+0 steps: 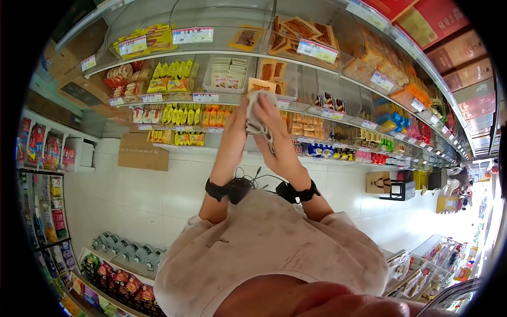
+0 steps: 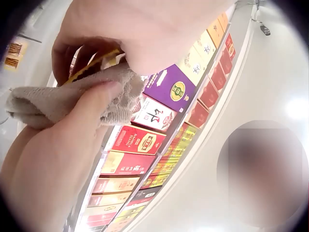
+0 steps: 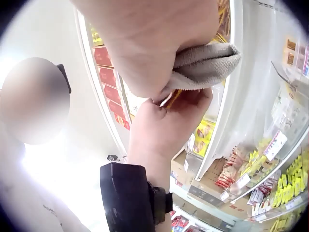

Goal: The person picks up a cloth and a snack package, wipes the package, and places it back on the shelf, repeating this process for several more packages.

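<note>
Between both raised hands is a flat yellow-edged snack packet (image 1: 261, 84), partly covered by a folded grey cloth (image 1: 255, 126). The left hand (image 1: 231, 138) grips the packet; in the left wrist view its fingers curl round the packet's yellow edge (image 2: 91, 66). My right hand (image 1: 281, 145) holds the cloth against the packet, its thumb lying on the cloth (image 2: 53, 99). In the right wrist view the cloth (image 3: 207, 66) bunches out from under the right hand (image 3: 145, 41), just above the left hand (image 3: 164, 121). Most of the packet is hidden.
Shelves of packaged snacks curve across in front, with a price-tagged shelf edge (image 1: 206, 98) just behind the hands. A cardboard box (image 1: 142, 151) stands on the floor at left. Large bottles (image 1: 127, 249) stand behind at lower left. Boxed goods (image 1: 459, 58) fill the upper right.
</note>
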A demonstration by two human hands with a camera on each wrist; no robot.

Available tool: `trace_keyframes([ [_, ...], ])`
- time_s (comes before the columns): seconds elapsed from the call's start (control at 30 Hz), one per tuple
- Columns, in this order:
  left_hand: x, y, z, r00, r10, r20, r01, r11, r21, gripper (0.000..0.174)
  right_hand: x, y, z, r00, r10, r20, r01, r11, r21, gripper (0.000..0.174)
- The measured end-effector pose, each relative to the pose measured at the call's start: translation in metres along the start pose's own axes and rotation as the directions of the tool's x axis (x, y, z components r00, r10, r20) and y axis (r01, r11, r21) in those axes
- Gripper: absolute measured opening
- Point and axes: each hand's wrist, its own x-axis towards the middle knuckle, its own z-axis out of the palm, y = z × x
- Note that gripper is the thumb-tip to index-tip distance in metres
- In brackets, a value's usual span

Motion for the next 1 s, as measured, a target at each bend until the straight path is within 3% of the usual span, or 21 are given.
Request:
trace_keyframes([
  [0.07, 0.004, -0.004, -0.004, 0.998, 0.056, -0.009, -0.055, 0.993, 0.101, 0.042, 0.008, 0.001, 0.015, 0.990, 0.082, -0.119, -0.071, 0.993, 0.094, 0.052],
  [0.13, 0.008, -0.006, -0.012, 0.989, 0.128, 0.071, -0.144, 0.937, 0.319, 0.045, 0.015, 0.008, 0.026, 0.951, 0.155, -0.269, -0.095, 0.970, 0.222, 0.047],
  [0.2, 0.012, -0.005, -0.015, 0.964, 0.215, 0.155, -0.262, 0.852, 0.452, 0.045, 0.012, 0.021, 0.020, 0.833, 0.529, -0.161, -0.415, 0.792, 0.448, 0.040],
  [0.27, 0.017, -0.002, -0.010, 0.917, 0.323, 0.233, -0.398, 0.764, 0.508, 0.040, 0.014, 0.029, 0.010, 0.735, 0.674, -0.078, -0.525, 0.638, 0.564, 0.035],
  [0.33, 0.021, 0.006, -0.010, 0.934, 0.257, 0.250, -0.358, 0.709, 0.608, 0.034, 0.021, 0.032, 0.000, 0.745, 0.662, -0.075, -0.492, 0.622, 0.609, 0.032],
  [0.37, 0.025, 0.010, -0.009, 0.940, 0.226, 0.257, -0.341, 0.673, 0.657, 0.032, 0.025, 0.029, -0.008, 0.790, 0.607, -0.088, -0.466, 0.687, 0.557, 0.030],
  [0.47, 0.036, 0.018, -0.009, 0.913, 0.082, 0.399, -0.305, 0.786, 0.537, 0.029, 0.030, 0.030, -0.023, 0.835, 0.511, -0.203, -0.374, 0.798, 0.472, 0.027],
  [0.57, 0.042, 0.032, 0.003, 0.831, -0.013, 0.557, -0.370, 0.734, 0.570, 0.027, 0.029, 0.043, -0.043, 0.816, 0.529, -0.231, -0.381, 0.794, 0.474, 0.023],
  [0.67, 0.048, 0.027, 0.020, 0.849, -0.017, 0.528, -0.335, 0.755, 0.563, 0.024, 0.036, 0.040, -0.049, 0.693, 0.602, -0.396, -0.275, 0.729, 0.627, 0.020],
  [0.7, 0.051, 0.027, 0.029, 0.867, 0.016, 0.498, -0.342, 0.746, 0.572, 0.023, 0.036, 0.045, -0.055, 0.678, 0.590, -0.438, -0.248, 0.745, 0.620, 0.020],
  [0.8, 0.063, 0.030, 0.061, 0.899, 0.138, 0.415, -0.377, 0.725, 0.576, 0.022, 0.050, 0.048, -0.074, 0.649, 0.266, -0.713, -0.022, 0.943, 0.332, 0.022],
  [0.87, 0.075, 0.025, 0.080, 0.901, 0.226, 0.371, -0.409, 0.726, 0.553, 0.023, 0.053, 0.058, -0.090, 0.770, 0.014, -0.638, 0.029, 0.998, 0.057, 0.030],
  [0.93, 0.083, 0.031, 0.104, 0.888, 0.281, 0.363, -0.447, 0.709, 0.546, 0.017, 0.067, 0.064, -0.105, 0.838, -0.241, -0.489, 0.158, 0.966, -0.206, 0.036],
  [1.0, 0.098, 0.035, 0.118, 0.897, 0.266, 0.352, -0.428, 0.721, 0.546, 0.016, 0.073, 0.069, -0.115, 0.906, -0.187, -0.380, 0.109, 0.970, -0.219, 0.042],
])
